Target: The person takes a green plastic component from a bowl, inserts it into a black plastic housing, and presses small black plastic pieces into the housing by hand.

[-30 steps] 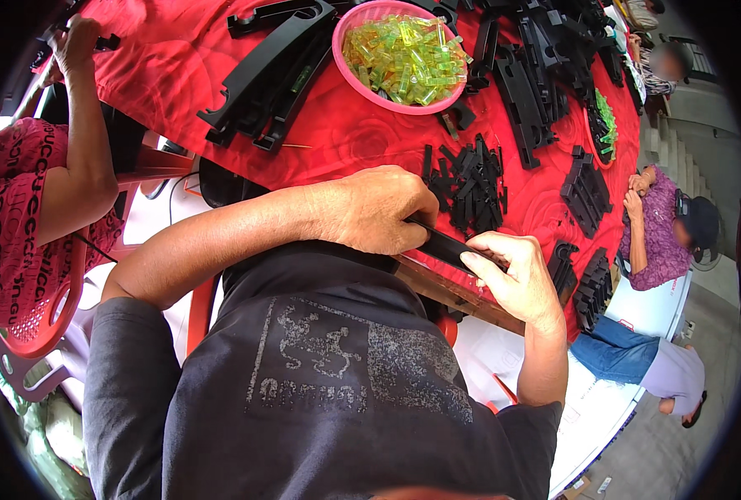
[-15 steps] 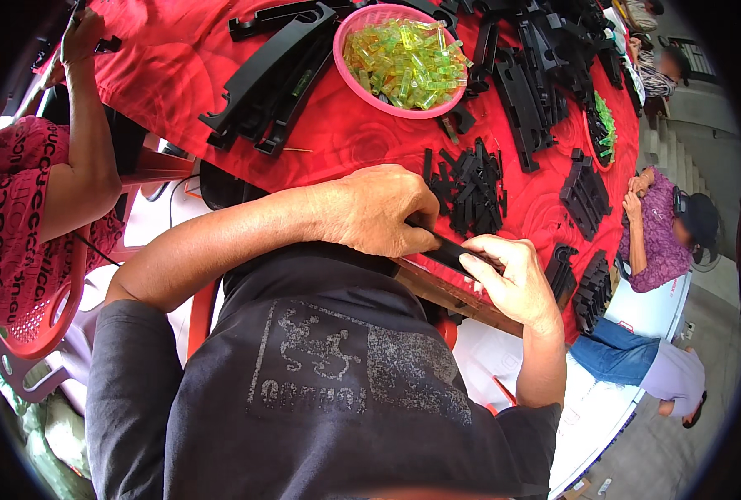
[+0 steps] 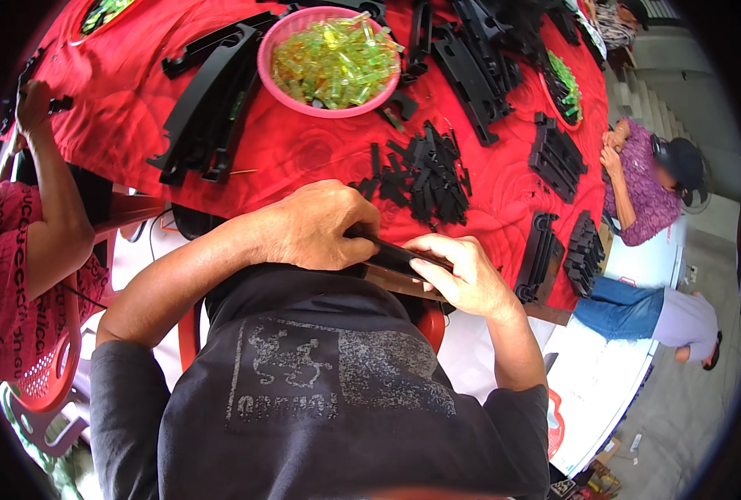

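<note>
Handling step, seemingly — left hand (image 3: 324, 228), right hand (image 3: 469, 277) both gripping black bar (image 3: 396, 257); next calls for steady hold. Black strips (image 3: 437, 177) beyond hands.

Bright lt on red cloth (image 3: 304, 150), white board (image 3: 595, 392) nr blown out; blk fisheye rim, edges bent.

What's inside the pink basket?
The pink basket holds a pile of shiny yellow and green pieces. Whatever lies underneath, and the basket's bottom, are covered.
</note>
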### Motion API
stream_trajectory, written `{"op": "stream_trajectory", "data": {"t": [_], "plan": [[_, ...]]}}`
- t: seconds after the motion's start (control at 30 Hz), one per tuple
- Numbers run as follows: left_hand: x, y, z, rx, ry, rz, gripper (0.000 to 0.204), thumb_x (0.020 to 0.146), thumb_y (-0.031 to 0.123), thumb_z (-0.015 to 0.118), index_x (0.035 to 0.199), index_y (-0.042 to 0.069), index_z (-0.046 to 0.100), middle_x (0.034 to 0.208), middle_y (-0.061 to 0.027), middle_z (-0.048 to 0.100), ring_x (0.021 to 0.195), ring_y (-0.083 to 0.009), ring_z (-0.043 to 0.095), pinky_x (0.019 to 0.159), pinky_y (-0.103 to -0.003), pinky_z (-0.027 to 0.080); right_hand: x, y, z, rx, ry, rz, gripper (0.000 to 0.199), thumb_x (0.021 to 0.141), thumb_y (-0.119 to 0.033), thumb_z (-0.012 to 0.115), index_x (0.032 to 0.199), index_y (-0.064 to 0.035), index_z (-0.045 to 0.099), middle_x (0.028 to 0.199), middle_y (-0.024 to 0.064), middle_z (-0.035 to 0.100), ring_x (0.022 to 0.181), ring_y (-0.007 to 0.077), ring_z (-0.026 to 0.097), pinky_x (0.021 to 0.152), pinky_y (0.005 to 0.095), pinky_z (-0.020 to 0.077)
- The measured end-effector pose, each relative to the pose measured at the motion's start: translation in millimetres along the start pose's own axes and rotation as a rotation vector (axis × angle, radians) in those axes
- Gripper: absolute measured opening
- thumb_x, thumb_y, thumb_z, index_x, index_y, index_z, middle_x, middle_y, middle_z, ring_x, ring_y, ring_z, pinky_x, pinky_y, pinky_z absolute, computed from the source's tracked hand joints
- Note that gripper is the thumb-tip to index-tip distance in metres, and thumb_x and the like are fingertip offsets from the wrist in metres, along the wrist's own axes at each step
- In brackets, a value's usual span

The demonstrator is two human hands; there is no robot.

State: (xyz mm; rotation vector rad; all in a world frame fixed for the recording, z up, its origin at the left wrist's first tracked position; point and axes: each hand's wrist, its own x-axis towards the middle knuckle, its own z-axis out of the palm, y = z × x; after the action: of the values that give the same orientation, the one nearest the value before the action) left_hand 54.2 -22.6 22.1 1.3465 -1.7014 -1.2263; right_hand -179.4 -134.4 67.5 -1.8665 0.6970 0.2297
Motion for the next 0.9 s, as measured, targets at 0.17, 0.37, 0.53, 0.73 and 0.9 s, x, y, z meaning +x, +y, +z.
{"op": "stream_trajectory", "data": {"t": [0.17, 0.37, 0.53, 0.73, 0.9], "plan": [[3.4, 1.7, 3.1, 0.050, -0.007, -0.023, 0.020, 0.080, 0.013, 0.068, 0.092, -0.002, 0.069, 0.080, -0.0217, 0.067, 0.079, -0.0373, 0.068, 0.070, -0.043, 0.052, -0.4, 8.7, 3.1, -0.091, 0.057, -0.053, 0.020, 0.090, -0.012, 0.068, 0.105, 0.0012, 0.068, 0.077, 0.0185, 0.070, 0.070, 0.0261, 0.073, 0.062, 0.0338, 0.0528], [10.0, 5.1, 5.7, 0.041, -0.017, -0.062, 0.037, 0.082, 0.025, 0.077, 0.104, -0.002, 0.066, 0.093, -0.0179, 0.069, 0.085, -0.0315, 0.068, 0.078, -0.040, 0.053, -7.1, 14.6, 2.4, -0.031, 0.100, -0.056, 0.019, 0.089, -0.008, 0.069, 0.106, 0.0017, 0.068, 0.082, 0.0177, 0.070, 0.071, 0.0231, 0.070, 0.065, 0.0328, 0.0526], [13.2, 15.1, -6.5, -0.078, 0.327, 0.071, 0.047, 0.086, 0.031, 0.078, 0.115, -0.001, 0.061, 0.113, -0.0131, 0.061, 0.097, -0.0235, 0.062, 0.088, -0.038, 0.051, -32.9, 43.4, -17.1, 0.005, 0.395, -0.124, 0.023, 0.084, 0.004, 0.068, 0.107, 0.0030, 0.070, 0.098, 0.0100, 0.068, 0.088, 0.0169, 0.066, 0.078, 0.0285, 0.0517], [13.3, 6.5, -14.0, -0.173, 0.358, -0.040, 0.036, 0.091, 0.025, 0.074, 0.110, -0.003, 0.063, 0.110, -0.0114, 0.063, 0.102, -0.0203, 0.063, 0.090, -0.035, 0.052, -77.4, 151.2, -33.7, -0.264, 1.358, 0.067, 0.013, 0.090, -0.004, 0.072, 0.101, 0.0027, 0.073, 0.107, 0.0075, 0.065, 0.093, 0.0171, 0.063, 0.082, 0.0283, 0.0496], [11.6, 1.0, -4.4, -0.149, 0.330, -0.030, 0.028, 0.091, 0.020, 0.073, 0.105, -0.003, 0.064, 0.101, -0.0109, 0.065, 0.094, -0.0207, 0.064, 0.084, -0.035, 0.052, -93.0, 189.9, -31.4, -0.715, 1.479, 0.188, 0.013, 0.089, -0.010, 0.071, 0.096, 0.0003, 0.074, 0.111, 0.0070, 0.066, 0.101, 0.0250, 0.060, 0.089, 0.0376, 0.0474]]}}
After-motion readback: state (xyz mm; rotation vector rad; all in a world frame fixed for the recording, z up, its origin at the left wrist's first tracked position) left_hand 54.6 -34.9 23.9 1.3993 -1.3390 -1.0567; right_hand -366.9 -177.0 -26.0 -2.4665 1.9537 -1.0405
